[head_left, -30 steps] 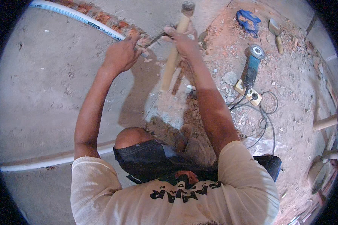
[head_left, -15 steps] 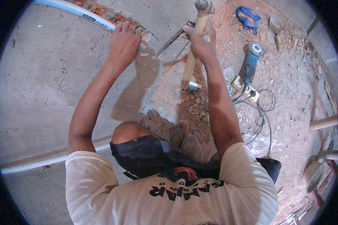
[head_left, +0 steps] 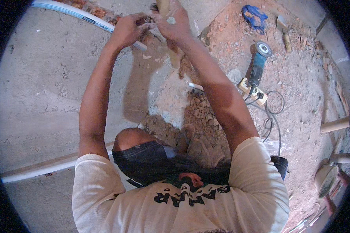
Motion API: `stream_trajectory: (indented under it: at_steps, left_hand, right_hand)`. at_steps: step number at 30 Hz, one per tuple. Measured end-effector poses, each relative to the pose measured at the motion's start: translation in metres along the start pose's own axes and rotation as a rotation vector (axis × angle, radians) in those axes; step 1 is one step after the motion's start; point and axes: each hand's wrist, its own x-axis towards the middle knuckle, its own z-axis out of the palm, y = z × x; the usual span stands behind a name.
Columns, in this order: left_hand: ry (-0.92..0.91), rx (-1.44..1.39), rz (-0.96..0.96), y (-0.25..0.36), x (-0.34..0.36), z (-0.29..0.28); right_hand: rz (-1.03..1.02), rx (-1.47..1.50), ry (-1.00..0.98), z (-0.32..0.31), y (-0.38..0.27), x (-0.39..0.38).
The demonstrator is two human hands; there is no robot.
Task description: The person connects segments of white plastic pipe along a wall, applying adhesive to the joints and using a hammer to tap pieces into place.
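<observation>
A rough gray cement surface [head_left: 54, 97], pitted and scuffed, fills the left side; whether it is wall or floor is hard to tell. Broken red brick [head_left: 99, 12] shows along its upper edge. To the right spreads a dusty, reddish floor [head_left: 299, 124] with rubble [head_left: 202, 108] scattered over it. A grayish wall [head_left: 340, 50] rises at the far right. A brownish shadow [head_left: 138, 91] crosses the cement.

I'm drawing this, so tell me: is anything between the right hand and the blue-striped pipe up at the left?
Yes: in this view, the left hand is between the blue-striped pipe and the right hand, which holds a wooden handle.
</observation>
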Motion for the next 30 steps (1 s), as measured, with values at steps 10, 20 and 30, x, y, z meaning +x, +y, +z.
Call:
stream_trajectory:
  at_steps: [10, 20, 30]
  left_hand:
    - [0.267, 0.140, -0.024, -0.013, -0.002, 0.003]
    - [0.243, 0.075, -0.020, -0.012, -0.019, 0.008]
    - [0.218, -0.050, -0.102, -0.007, -0.019, 0.005]
  right_hand:
    - [-0.016, 0.088, -0.118, -0.049, -0.018, 0.006]
    - [0.037, -0.176, -0.227, -0.118, -0.048, 0.011]
    - [-0.006, -0.059, -0.358, -0.128, -0.094, 0.013]
